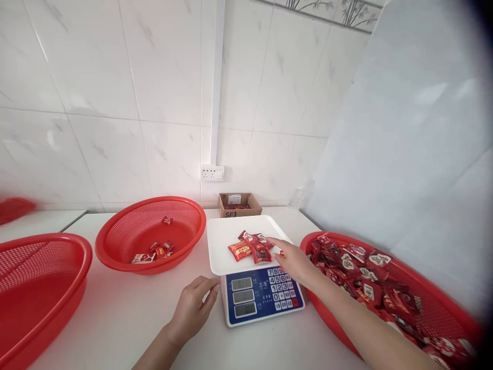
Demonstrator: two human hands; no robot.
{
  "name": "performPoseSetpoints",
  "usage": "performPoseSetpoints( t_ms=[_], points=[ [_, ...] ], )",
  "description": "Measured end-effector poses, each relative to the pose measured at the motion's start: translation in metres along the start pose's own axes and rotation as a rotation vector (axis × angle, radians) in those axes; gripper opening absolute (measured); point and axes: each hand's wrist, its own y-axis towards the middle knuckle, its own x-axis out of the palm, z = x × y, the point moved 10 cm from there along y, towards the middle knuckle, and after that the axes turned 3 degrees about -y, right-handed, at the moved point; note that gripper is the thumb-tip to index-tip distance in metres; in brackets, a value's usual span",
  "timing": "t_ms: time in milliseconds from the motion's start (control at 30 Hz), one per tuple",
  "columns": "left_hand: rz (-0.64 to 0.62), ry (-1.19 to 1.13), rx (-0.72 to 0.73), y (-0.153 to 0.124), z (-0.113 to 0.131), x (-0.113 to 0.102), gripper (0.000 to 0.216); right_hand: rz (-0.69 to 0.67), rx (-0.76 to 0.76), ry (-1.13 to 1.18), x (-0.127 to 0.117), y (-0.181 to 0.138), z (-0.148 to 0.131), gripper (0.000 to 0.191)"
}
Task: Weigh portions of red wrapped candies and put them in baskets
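A white electronic scale with a blue keypad panel (265, 295) stands in front of me, and several small red wrapped snack packets (256, 247) lie on its white pan (225, 231). My right hand (292, 262) reaches over the pan's right edge, fingertips at the packets. A bit of red wrapper (282, 261) shows between its thumb and fingers; most of it is hidden by the hand. Just left of the scale, my left hand (195, 308) hovers with fingers curled against the thumb and nothing visible in them.
At right, a red basket (323, 313) is heaped with red packets. A round red basket (150, 203) at back left holds a few packets. Another red basket (82, 257) sits at near left. Behind the scale are a small cardboard box (241, 211) and the tiled wall.
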Motion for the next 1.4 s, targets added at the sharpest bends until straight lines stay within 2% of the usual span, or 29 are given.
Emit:
performPoseSetpoints(
  t_ms=[100,267,367,433,500,767,900,1000,1133,1200,1300,1400],
  points=[
    [0.004,0.006,-0.014,0.000,-0.002,-0.001,0.022,0.100,0.049,-0.007,-0.023,-0.002,0.013,0.042],
    [-0.019,-0.009,0.020,-0.001,0.002,0.002,0.023,0.233,0.182,0.022,-0.077,-0.020,0.063,0.040],
    [-0.023,-0.014,0.043,-0.001,0.004,0.003,0.022,0.253,0.273,0.137,-0.090,-0.035,0.096,0.041],
    [-0.020,-0.012,0.050,0.000,0.004,0.004,0.022,0.234,0.306,0.208,-0.088,-0.040,0.108,0.041],
    [-0.027,-0.014,0.050,0.000,0.004,0.006,0.022,0.198,0.285,0.244,-0.078,-0.039,0.107,0.039],
    [-0.018,0.001,0.037,0.000,0.002,0.005,0.024,0.043,0.073,0.164,-0.016,-0.001,0.040,0.040],
    [0.023,0.008,0.016,0.002,0.000,-0.004,0.024,0.029,0.073,0.116,-0.014,-0.001,0.028,0.046],
    [0.023,0.005,0.009,0.003,0.001,-0.006,0.024,0.078,0.076,0.025,-0.034,-0.018,0.027,0.044],
    [0.002,0.006,0.026,0.002,0.006,-0.004,0.023,0.135,0.070,-0.112,-0.051,-0.064,0.033,0.045],
    [0.002,0.009,0.028,0.002,0.007,-0.004,0.022,0.161,0.094,-0.169,-0.051,-0.091,0.044,0.049],
    [0.000,0.010,0.013,0.001,0.007,-0.002,0.021,0.147,0.139,-0.210,-0.037,-0.129,0.069,0.054],
    [-0.002,0.007,0.003,0.000,0.006,0.000,0.020,0.154,0.227,-0.249,-0.027,-0.152,0.094,0.054]
  ],
)
